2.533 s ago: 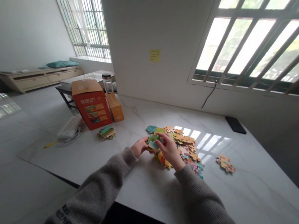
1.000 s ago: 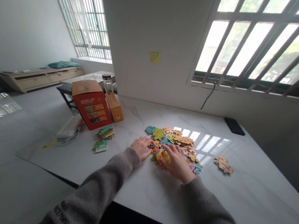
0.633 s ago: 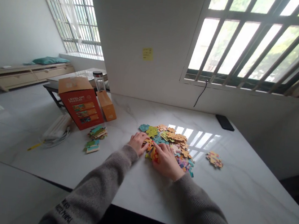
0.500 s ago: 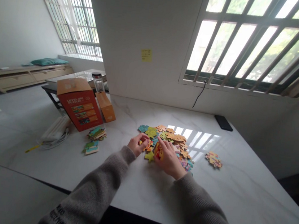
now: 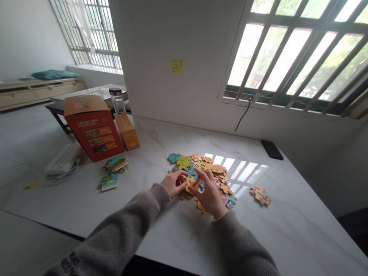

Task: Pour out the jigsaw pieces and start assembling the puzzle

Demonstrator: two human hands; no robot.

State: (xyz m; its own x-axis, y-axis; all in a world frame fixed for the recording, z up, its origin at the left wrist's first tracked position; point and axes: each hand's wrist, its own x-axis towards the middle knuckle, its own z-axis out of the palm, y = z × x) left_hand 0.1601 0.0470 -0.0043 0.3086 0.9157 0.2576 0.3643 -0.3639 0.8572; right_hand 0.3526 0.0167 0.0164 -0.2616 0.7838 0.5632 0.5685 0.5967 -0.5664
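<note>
A heap of colourful jigsaw pieces point(image 5: 215, 173) lies in the middle of the white marble table point(image 5: 173, 226). My left hand point(image 5: 172, 183) and my right hand point(image 5: 209, 194) meet at the heap's near edge, fingers curled. Together they pinch a yellow-orange puzzle piece point(image 5: 190, 183) held just above the table. More loose pieces lie under and beside my right hand.
A red puzzle box point(image 5: 93, 127) and its orange inner box point(image 5: 126, 130) stand at the left. Two small stacks of pieces point(image 5: 112, 171) lie before the box, another small cluster point(image 5: 259, 195) at the right. White cables point(image 5: 61, 165) lie far left, a black phone point(image 5: 272, 149) by the wall.
Both hands went from lying flat on the heap to lifting and pinching a piece between them. A second small stack of pieces appeared at the left after the first frame. The camera swung slightly right.
</note>
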